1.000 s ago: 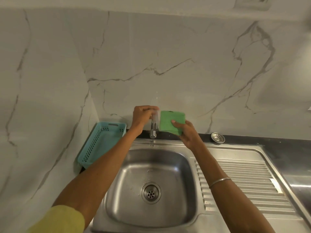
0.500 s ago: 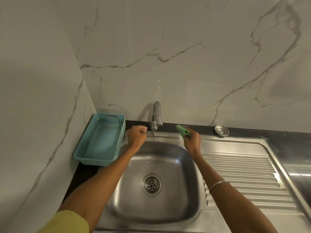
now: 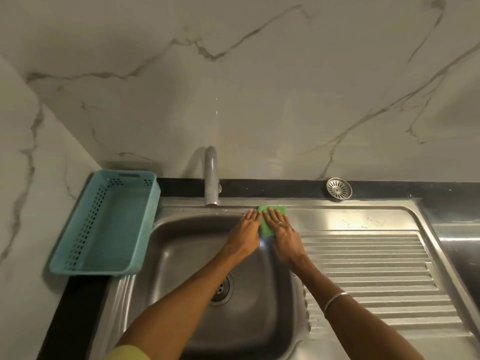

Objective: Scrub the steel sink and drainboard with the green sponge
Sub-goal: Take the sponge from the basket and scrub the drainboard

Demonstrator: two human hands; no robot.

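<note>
Head view, looking down on steel sink (image 3: 197, 258) and ribbed drainboard (image 3: 368, 271). Green sponge (image 3: 267, 224) flat on the back rim at the basin's far right corner, just right of the tap (image 3: 211, 178). Right hand (image 3: 281, 229) laid flat over it, fingers (image 3: 272, 214) straight and slightly spread, pressing down rather than pinching. Left hand (image 3: 246, 229) alongside, fingers straight and close together, tips on the rim and touching the sponge's left edge or just beside it; cannot tell which.

Judged from its thin, flat lie: light, soft, easily folded, probably wet and inclined to slide on polished steel. Best driven from above with a flat palm across the middle, not gripped by a corner, which would likely curl it up. Over the drainboard ribs, likely to snag or bunch unless moved along the grooves.

Blue basket (image 3: 109, 222) at left on the dark desk (image 3: 259, 189); loose strainer (image 3: 339, 188) at the wall.
</note>
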